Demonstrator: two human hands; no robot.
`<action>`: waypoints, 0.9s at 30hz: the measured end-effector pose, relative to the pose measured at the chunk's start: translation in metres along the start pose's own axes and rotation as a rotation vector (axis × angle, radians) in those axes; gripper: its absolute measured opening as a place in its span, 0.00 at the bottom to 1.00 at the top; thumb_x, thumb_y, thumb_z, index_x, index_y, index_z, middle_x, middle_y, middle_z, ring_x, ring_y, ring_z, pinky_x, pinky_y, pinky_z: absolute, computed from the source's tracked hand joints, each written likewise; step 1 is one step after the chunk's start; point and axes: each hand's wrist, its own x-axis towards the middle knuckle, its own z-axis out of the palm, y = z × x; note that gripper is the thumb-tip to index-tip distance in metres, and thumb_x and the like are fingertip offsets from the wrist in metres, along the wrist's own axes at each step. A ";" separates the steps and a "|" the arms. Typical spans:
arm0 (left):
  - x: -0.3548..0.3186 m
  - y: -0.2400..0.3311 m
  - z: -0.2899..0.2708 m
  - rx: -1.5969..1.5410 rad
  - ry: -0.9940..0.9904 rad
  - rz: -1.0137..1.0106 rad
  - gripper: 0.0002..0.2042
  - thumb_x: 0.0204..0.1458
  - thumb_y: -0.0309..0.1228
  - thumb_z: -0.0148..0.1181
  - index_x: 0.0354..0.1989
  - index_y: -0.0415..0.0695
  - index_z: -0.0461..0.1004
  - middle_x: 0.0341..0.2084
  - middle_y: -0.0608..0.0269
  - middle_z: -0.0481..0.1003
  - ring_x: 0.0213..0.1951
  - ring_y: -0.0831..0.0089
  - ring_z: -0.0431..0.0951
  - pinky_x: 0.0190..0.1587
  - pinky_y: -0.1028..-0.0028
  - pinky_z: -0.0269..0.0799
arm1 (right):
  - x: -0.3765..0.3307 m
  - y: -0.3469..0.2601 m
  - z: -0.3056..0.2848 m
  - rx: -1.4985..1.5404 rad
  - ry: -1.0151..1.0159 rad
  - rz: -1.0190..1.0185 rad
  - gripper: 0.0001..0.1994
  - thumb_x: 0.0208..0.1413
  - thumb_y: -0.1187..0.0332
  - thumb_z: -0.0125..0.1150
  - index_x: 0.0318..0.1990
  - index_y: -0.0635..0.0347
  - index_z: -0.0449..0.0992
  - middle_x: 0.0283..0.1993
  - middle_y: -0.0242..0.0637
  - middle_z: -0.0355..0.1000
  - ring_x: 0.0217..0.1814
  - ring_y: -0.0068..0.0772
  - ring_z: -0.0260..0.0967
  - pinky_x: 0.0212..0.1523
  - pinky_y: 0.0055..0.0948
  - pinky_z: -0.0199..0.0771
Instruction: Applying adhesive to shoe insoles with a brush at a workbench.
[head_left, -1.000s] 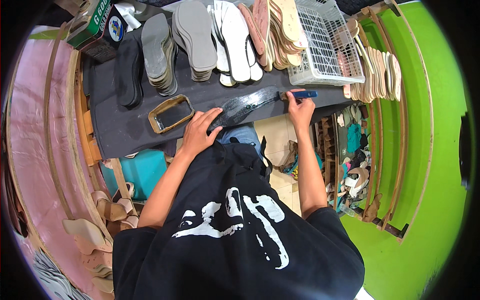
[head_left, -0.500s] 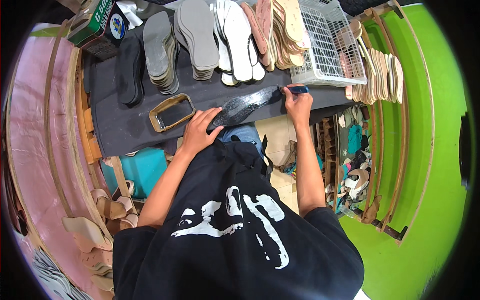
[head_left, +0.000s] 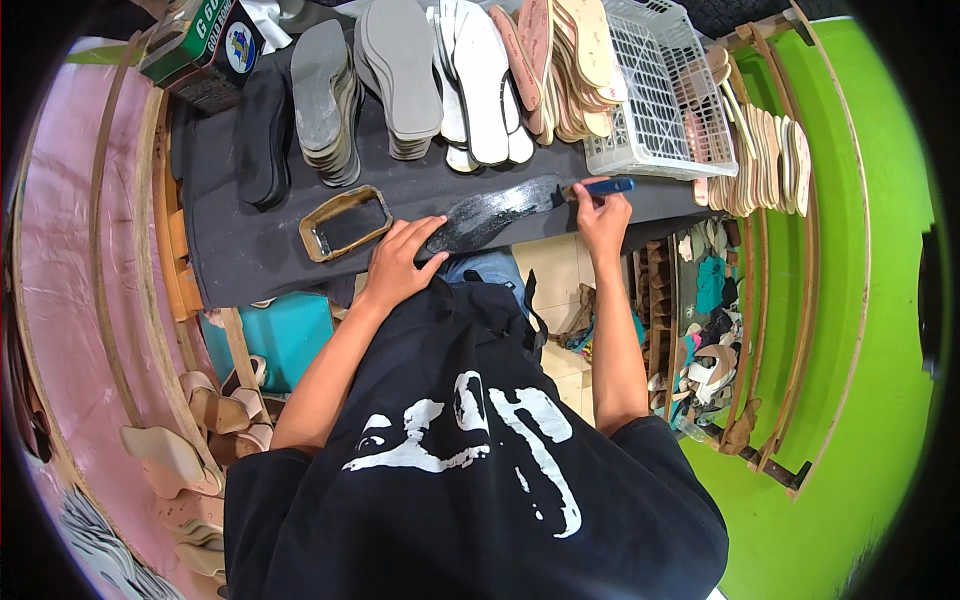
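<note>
A black shoe sole (head_left: 495, 212) lies slantwise at the near edge of the dark table, its upper face shiny and wet. My left hand (head_left: 398, 256) grips the sole's left end, fingertips on top and thumb at the near edge. Between the thumb and fingers of my right hand (head_left: 603, 225) is a brush with a blue handle (head_left: 612, 186). Its bristle end touches the sole's right tip, while the handle points right. Left of the sole stands an open, smeared brown container (head_left: 355, 246) with dark contents.
Stacks of black (head_left: 263, 140), grey (head_left: 405, 75), white (head_left: 478, 90) and beige soles (head_left: 580, 60) line the table's (head_left: 235, 255) far side. A white plastic crate (head_left: 660, 150) stands at the far right, with upright insoles (head_left: 765, 160) beside it. A green tin (head_left: 205, 55) sits far left.
The brush handle has swung out to the right and now shows longer, with my right hand shifted slightly right and nearer. My left hand and the sole have hardly moved.
</note>
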 end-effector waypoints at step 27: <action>0.001 -0.001 0.004 0.001 0.010 -0.004 0.29 0.51 0.30 0.79 0.64 0.43 0.80 0.56 0.53 0.84 0.49 0.52 0.82 0.56 0.60 0.79 | -0.052 -0.070 0.059 0.257 -0.114 -0.131 0.04 0.59 0.75 0.73 0.34 0.65 0.83 0.32 0.45 0.82 0.32 0.44 0.84 0.38 0.37 0.82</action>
